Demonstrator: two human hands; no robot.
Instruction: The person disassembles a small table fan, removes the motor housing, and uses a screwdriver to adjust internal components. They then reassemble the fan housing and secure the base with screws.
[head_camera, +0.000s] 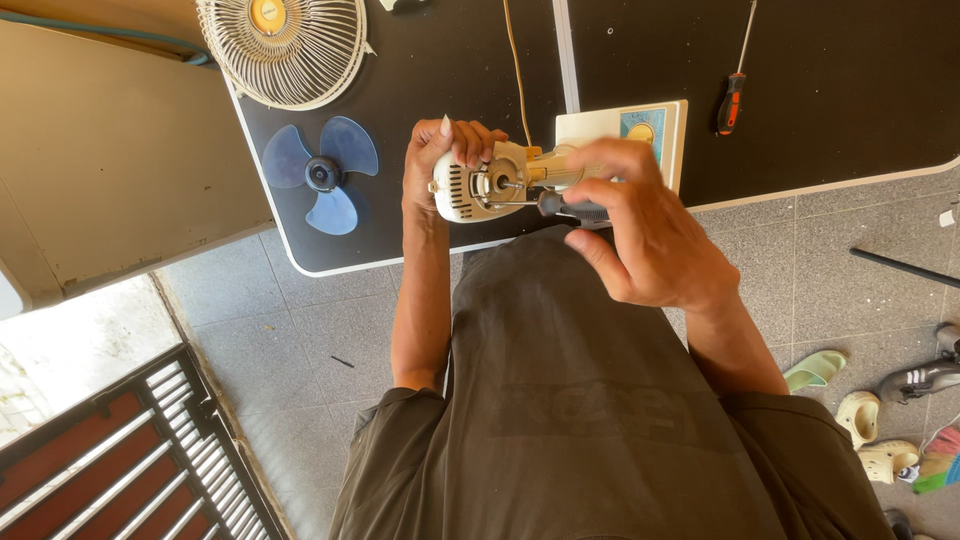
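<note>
Black table (820, 90), motor housing (478, 188) under fingers (462, 140)

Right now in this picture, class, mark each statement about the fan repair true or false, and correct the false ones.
1. The left hand grips the white fan motor housing. True.
2. The right hand holds a hammer. False: it holds a dark-handled screwdriver against the motor.
3. The blue fan blade is mounted on the motor. False: it lies apart on the black table.
4. A red-handled screwdriver lies on the table. True.
5. The wire fan guard lies on the floor. False: it rests on the table.
</note>
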